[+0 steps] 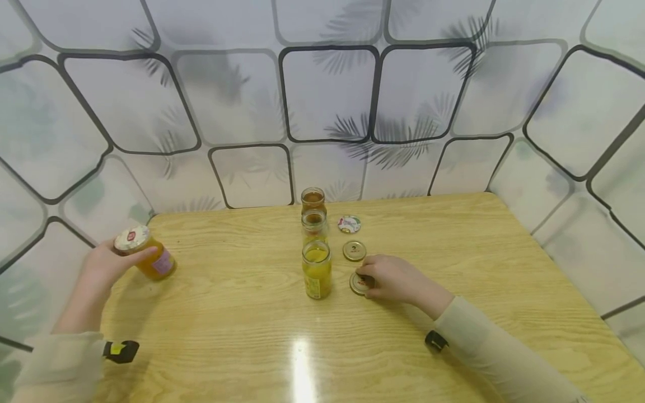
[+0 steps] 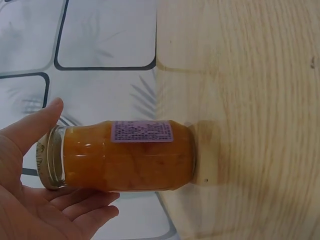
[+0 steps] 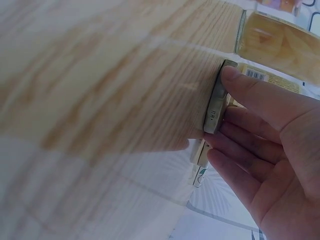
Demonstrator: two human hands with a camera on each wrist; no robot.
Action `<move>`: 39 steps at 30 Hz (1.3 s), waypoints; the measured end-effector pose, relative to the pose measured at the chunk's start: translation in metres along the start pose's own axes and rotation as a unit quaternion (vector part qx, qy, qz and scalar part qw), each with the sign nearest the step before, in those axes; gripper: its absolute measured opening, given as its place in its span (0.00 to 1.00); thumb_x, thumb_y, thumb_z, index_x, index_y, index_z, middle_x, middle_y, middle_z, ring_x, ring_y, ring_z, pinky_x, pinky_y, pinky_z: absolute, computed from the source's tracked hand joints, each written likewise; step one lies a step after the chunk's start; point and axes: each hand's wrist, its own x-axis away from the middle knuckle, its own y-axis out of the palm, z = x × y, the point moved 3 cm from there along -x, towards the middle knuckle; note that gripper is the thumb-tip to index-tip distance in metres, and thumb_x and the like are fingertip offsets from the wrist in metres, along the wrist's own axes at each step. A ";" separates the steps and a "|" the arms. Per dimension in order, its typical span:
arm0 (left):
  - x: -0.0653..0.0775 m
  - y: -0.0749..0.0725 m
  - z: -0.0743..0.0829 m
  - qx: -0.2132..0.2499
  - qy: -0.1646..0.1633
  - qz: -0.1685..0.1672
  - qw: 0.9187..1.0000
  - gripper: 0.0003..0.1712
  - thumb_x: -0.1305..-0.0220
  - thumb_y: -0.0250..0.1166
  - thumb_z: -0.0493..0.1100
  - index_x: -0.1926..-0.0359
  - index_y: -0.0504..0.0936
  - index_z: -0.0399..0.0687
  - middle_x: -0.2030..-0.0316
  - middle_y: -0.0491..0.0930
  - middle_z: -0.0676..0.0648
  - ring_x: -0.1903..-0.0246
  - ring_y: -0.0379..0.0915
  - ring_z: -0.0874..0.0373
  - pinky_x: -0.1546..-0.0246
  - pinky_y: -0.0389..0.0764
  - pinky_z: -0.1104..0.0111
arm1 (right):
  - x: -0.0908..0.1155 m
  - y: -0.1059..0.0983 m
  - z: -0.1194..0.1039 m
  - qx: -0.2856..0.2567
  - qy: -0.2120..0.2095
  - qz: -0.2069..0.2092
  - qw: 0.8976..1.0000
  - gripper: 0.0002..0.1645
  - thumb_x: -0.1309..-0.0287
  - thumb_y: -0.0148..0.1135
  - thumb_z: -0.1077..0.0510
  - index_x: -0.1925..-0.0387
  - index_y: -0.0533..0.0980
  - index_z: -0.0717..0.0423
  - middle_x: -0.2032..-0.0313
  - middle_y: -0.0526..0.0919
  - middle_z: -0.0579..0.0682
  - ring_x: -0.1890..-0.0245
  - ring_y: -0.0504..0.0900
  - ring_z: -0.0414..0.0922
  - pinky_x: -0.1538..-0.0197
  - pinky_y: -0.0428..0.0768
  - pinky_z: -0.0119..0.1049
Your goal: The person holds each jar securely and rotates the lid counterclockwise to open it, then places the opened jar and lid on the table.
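Note:
Near the table's left edge, my left hand [image 1: 108, 262] holds a lidded glass jar of orange preserve [image 1: 153, 258] with a purple label. In the left wrist view the thumb and fingers [image 2: 80, 202] are round its lid end. Right of centre, my right hand [image 1: 395, 279] pinches a gold jar lid [image 1: 359, 284] lying on the table, the thumb [image 3: 240, 82] on its rim in the right wrist view. Just left of that lid stands an uncovered jar with yellow contents [image 1: 316, 277].
Behind the yellow jar, in a line, stand another open jar [image 1: 314, 229] and a brown-filled open jar [image 1: 312, 200]. A second gold lid [image 1: 354, 251] and a patterned lid [image 1: 349, 224] lie beside them. A patterned wall covering [image 1: 327, 95] rises behind the wooden table [image 1: 227, 336].

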 end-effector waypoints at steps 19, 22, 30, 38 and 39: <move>-0.018 0.024 -0.019 0.047 -0.069 -0.018 0.996 0.64 0.29 0.65 0.64 0.20 0.42 0.20 0.22 0.47 0.18 0.22 0.48 0.23 0.21 0.57 0.35 | 0.000 0.001 -0.001 0.004 0.009 -0.009 1.000 0.24 0.48 0.81 0.56 0.50 0.86 0.60 0.60 0.86 0.49 0.63 0.81 0.41 0.56 0.85 0.39; -0.021 0.030 -0.022 0.067 -0.066 0.000 0.996 0.62 0.30 0.67 0.62 0.20 0.45 0.21 0.21 0.50 0.20 0.22 0.50 0.25 0.20 0.55 0.37 | 0.000 0.002 0.000 0.004 0.008 -0.006 1.000 0.23 0.49 0.81 0.56 0.51 0.87 0.60 0.60 0.86 0.49 0.63 0.81 0.41 0.56 0.85 0.39; -0.023 0.044 -0.027 0.115 -0.056 0.039 0.991 0.57 0.29 0.68 0.60 0.19 0.51 0.28 0.21 0.56 0.25 0.23 0.56 0.31 0.20 0.57 0.39 | 0.000 0.001 0.000 0.006 0.009 -0.013 1.000 0.24 0.48 0.81 0.56 0.50 0.86 0.61 0.59 0.86 0.50 0.62 0.82 0.42 0.55 0.86 0.40; -0.024 0.053 -0.025 0.163 -0.092 0.070 0.980 0.54 0.29 0.69 0.57 0.18 0.52 0.33 0.19 0.56 0.31 0.21 0.55 0.35 0.18 0.58 0.45 | 0.000 0.000 0.000 0.003 0.010 -0.012 1.000 0.23 0.48 0.81 0.57 0.51 0.86 0.60 0.60 0.85 0.49 0.63 0.81 0.41 0.57 0.85 0.39; -0.024 0.053 -0.025 0.163 -0.093 0.072 0.980 0.54 0.29 0.69 0.57 0.18 0.53 0.33 0.19 0.57 0.31 0.22 0.56 0.36 0.18 0.58 0.45 | 0.000 0.000 0.000 0.002 0.009 -0.011 1.000 0.22 0.49 0.81 0.57 0.51 0.86 0.60 0.60 0.85 0.49 0.64 0.80 0.41 0.57 0.85 0.39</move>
